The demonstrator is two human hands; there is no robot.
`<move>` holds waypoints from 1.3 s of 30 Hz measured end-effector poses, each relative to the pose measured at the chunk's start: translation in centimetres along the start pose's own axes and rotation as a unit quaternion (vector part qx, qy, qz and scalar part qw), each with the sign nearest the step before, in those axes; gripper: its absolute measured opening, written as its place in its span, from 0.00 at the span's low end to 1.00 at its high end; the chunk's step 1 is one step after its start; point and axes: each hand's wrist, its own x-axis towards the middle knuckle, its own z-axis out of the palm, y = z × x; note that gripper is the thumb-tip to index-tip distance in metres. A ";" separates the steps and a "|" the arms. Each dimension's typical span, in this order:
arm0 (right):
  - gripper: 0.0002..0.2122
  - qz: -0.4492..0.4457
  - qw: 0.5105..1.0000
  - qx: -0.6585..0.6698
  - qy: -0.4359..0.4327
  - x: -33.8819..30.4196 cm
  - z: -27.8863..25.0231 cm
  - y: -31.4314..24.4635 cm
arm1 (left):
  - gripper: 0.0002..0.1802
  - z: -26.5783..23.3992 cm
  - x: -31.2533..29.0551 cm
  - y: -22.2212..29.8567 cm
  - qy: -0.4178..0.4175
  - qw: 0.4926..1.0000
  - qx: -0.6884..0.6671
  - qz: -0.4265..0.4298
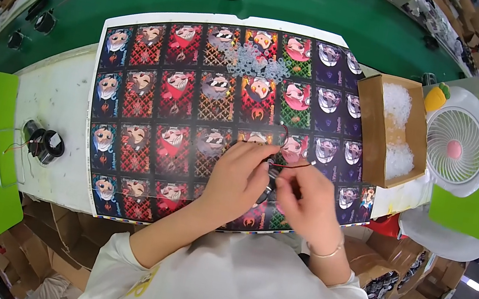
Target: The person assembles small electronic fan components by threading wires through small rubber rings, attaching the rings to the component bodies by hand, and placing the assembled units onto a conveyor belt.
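The printed sheet [176,114] looked smooth and glossy. On it lay translucent plastic rings [258,63]; above it, a black part [267,191] shone like plastic; at the sheet's right edge, a matt cardboard box [373,131]; farther right, a smooth plastic fan [456,148].

A dark part with thin wires, held between two hands.
The dark part [272,187] is held at the fingers of the left hand [241,175], with the curled fingers of the right hand [310,202] set close against it, and much of it is covered (its full outline cannot be made out). Some glossy grey is shown in the gap below the fingertips. Red and dark wires [297,165] are stretched rightward to a small pale connector [314,163]; another strand [287,135] is curved beyond the left fingertips.
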 end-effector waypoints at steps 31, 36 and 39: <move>0.06 -0.025 0.974 -0.224 -0.006 3.5 -4.5 4.7 | 0.14 0.0 -0.2 -0.4 0.021 0.999 -0.009 -0.036; 0.24 -0.051 0.998 0.024 -0.026 0.4 0.9 0.2 | 0.16 -0.4 -0.6 0.3 0.029 0.991 -0.099 -0.084; 0.22 -0.186 0.974 0.048 -0.120 2.8 -0.5 1.6 | 0.14 -2.9 -1.4 0.3 0.070 0.935 -0.292 -0.188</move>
